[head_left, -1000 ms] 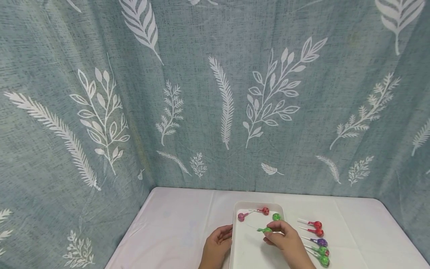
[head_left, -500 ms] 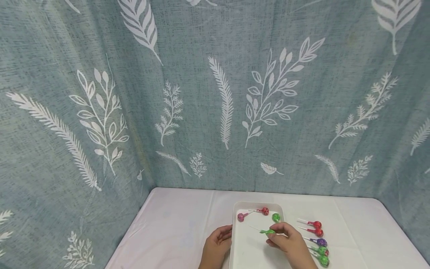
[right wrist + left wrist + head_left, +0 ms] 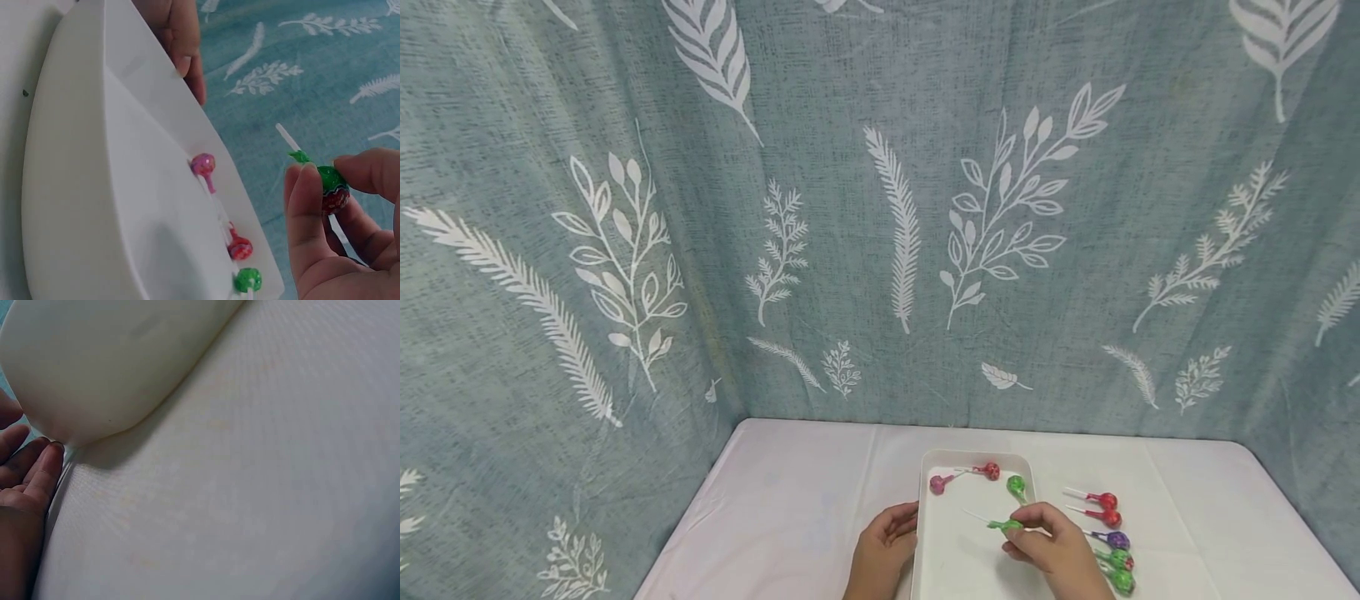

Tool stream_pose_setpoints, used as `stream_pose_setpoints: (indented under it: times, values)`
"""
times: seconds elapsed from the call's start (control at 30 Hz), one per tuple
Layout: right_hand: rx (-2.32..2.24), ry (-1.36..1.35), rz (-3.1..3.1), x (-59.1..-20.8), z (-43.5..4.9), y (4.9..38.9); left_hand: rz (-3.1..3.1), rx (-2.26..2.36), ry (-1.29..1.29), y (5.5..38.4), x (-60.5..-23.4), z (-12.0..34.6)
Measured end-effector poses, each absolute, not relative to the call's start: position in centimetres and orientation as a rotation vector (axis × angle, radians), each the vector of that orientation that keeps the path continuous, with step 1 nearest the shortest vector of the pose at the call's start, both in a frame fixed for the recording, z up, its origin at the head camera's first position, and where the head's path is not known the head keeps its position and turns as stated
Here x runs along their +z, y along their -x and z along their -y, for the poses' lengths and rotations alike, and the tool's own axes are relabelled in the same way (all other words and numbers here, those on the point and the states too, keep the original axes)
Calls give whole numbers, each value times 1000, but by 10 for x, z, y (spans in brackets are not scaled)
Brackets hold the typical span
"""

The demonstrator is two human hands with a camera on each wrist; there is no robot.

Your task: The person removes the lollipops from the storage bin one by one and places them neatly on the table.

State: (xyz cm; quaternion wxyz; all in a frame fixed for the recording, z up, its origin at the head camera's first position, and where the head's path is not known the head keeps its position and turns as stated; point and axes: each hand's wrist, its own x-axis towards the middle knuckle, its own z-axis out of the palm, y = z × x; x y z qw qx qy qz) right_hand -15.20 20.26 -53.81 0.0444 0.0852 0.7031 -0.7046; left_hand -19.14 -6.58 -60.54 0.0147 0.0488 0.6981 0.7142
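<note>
Between thumb and fingers, my right hand (image 3: 1048, 546) pinches a green lollipop (image 3: 1006, 526) by its wrapped ball, over the white tray (image 3: 951, 562). Its stick points up and to the left; the right wrist view shows red on the wrapper's lower part. My left hand (image 3: 882, 546) rests at the tray's left side, and in the left wrist view its fingertips (image 3: 55, 450) touch the tray's outer edge. Toward the tray's far end lie a pink lollipop (image 3: 937, 484), a red lollipop (image 3: 991, 472) and another green lollipop (image 3: 1016, 485).
Right of the tray, several lollipops lie in a column on the white-covered table (image 3: 790, 500): two red ones at the far end, then a purple lollipop (image 3: 1117, 541) and green ones nearer me. A teal leaf-print curtain (image 3: 850, 250) stands behind the table and at both sides.
My right hand has shifted slightly right and toward me with the green lollipop, showing more of the green lollipop lying in the tray. My left hand stays in place.
</note>
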Motion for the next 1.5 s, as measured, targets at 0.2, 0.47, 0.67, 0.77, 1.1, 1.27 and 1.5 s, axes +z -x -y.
stream_pose_setpoints:
  times: [0.2, 0.47, 0.67, 0.77, 1.1, 1.27, 1.5]
  values:
    - [-2163, -275, -2159, -538, -210, 149, -2155, 2231, -156, 191, -605, 66]
    - [-2134, -288, -2158, -534, -221, 145, -2166, 2222, -164, 195, -611, 66]
    - [-2136, -332, -2172, -534, -225, 141, -2164, 2225, -149, 192, -603, 64]
    - [-2143, -387, -2188, -532, -226, 140, -2159, 2228, -149, 192, -603, 64]
    - [-2156, -482, -2232, -532, -238, 138, -2157, 2231, -163, 193, -603, 65]
    - [-2194, -510, -2207, -537, -245, 133, -2173, 2227, -165, 194, -603, 65]
    - [-2210, -576, -2208, -545, -252, 129, -2194, 2208, -158, 193, -604, 66]
